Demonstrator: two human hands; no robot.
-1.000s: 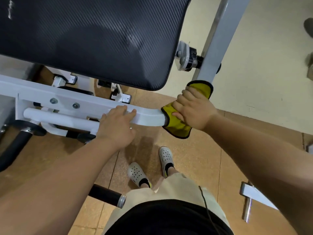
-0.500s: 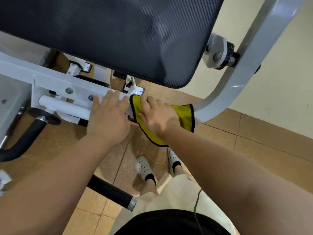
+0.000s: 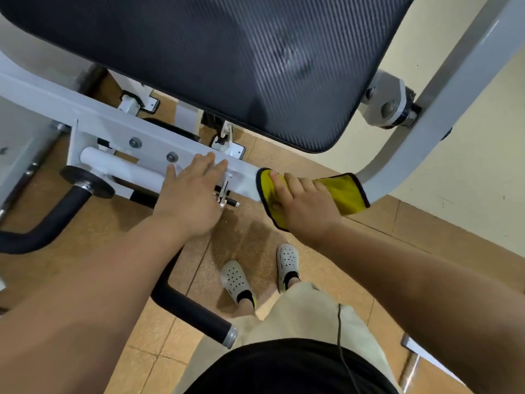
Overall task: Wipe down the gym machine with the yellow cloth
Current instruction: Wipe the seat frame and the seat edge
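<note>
Wiping's underway, I reckon: right hand (image 3: 305, 207), fingers flat, presses the yellow cloth (image 3: 345, 191) on the white bar (image 3: 119, 135) at 3 o'clock of the flat-open left hand (image 3: 193, 194), which should shift next.

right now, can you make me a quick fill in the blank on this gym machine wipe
The right hand presses a ____ cloth onto the white frame bar.
The left hand lies flat on that bar, holding ____.
The big pad above both hands is coloured ____.
Missing: yellow; nothing; black.
</note>
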